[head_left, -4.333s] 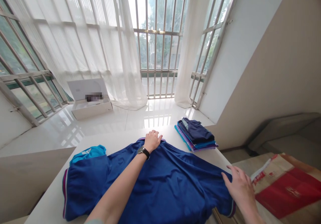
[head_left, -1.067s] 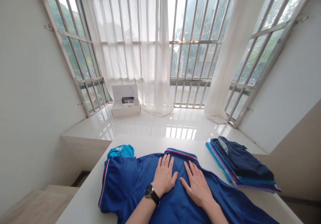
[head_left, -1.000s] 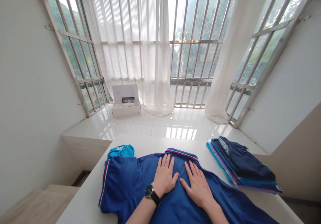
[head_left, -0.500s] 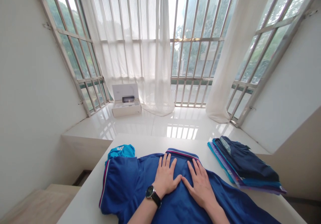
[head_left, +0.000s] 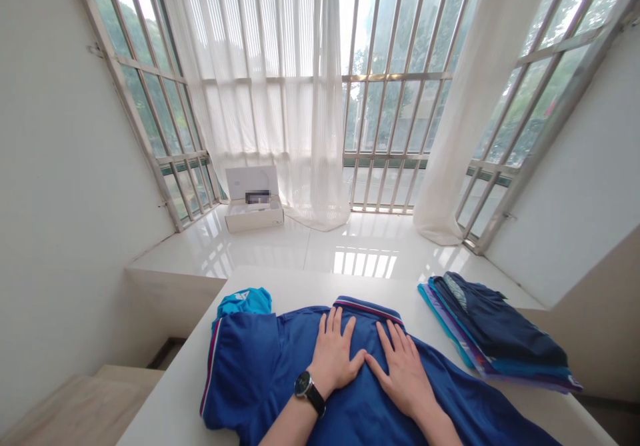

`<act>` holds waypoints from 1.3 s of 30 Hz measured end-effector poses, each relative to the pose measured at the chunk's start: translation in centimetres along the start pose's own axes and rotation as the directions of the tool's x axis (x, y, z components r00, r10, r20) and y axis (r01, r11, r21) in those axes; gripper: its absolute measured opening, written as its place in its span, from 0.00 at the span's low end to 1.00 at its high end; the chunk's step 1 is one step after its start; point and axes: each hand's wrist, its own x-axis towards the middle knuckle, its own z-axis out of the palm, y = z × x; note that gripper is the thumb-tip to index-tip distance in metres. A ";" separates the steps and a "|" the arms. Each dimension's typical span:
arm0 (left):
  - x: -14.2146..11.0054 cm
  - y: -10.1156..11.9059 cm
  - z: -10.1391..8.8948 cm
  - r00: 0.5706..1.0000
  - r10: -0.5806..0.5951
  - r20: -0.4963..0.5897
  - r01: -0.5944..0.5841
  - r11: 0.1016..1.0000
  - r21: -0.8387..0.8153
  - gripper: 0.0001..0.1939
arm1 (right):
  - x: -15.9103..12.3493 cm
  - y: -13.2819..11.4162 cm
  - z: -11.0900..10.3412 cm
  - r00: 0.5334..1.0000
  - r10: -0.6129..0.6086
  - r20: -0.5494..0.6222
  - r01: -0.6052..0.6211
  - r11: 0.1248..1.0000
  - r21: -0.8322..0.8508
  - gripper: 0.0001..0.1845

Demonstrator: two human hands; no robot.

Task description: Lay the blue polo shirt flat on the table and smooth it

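A dark blue polo shirt [head_left: 250,359] lies spread on the white table [head_left: 165,393], its striped collar pointing away from me. My left hand [head_left: 336,353], with a black-strapped watch [head_left: 306,389] on the wrist, rests flat on the shirt just below the collar. Beside it my right hand [head_left: 403,366] also presses flat on the fabric, fingers spread. The two thumbs meet or nearly meet. The shirt's left sleeve has a white and red trim. Its lower part runs out of view at the bottom edge.
Behind the left sleeve sits a bright blue bunched garment [head_left: 250,299]. A stack of folded clothes [head_left: 500,329], dark navy on top, lies at the right side of the table. An open white box [head_left: 255,216] stands on the glossy window sill [head_left: 320,249], near a sheer curtain [head_left: 320,133].
The whole view has shifted slightly, so everything appears a little further right. Both hands stay in the same place on the shirt.
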 end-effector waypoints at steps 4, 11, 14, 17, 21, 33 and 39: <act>-0.1 -0.1 0.4 1.000 -0.007 -0.018 0.007 1.000 0.004 0.38 | -0.1 0.1 0.2 0.997 -0.003 -0.076 0.002 1.000 -0.006 0.47; 0.6 -0.3 0.3 1.000 -0.006 0.012 0.005 1.000 0.013 0.40 | -0.2 -0.1 0.0 0.999 0.029 -0.032 -0.029 0.999 -0.013 0.49; 1.4 -0.4 0.2 0.999 0.010 0.050 -0.012 0.999 0.048 0.41 | -0.1 -0.1 -0.2 1.000 0.027 -0.011 -0.028 1.000 -0.011 0.49; 1.8 -0.5 0.8 1.000 -0.003 0.002 0.002 0.997 0.076 0.39 | -0.2 -0.1 -0.3 1.000 0.029 -0.006 -0.029 1.000 -0.003 0.48; 1.4 -0.7 2.0 0.997 -0.002 -0.081 0.009 0.997 0.076 0.35 | -0.2 -0.2 -0.4 0.998 0.059 -0.002 -0.059 0.998 0.007 0.46; 1.5 -1.4 2.5 0.996 -0.041 -0.084 0.050 0.993 0.109 0.37 | -0.1 -0.2 -0.1 0.995 0.094 -0.043 -0.094 0.996 0.005 0.45; 1.7 -1.5 2.9 0.995 -0.074 -0.068 0.081 0.990 0.115 0.44 | -0.1 -0.2 -0.1 0.996 0.074 -0.052 -0.075 0.997 -0.023 0.45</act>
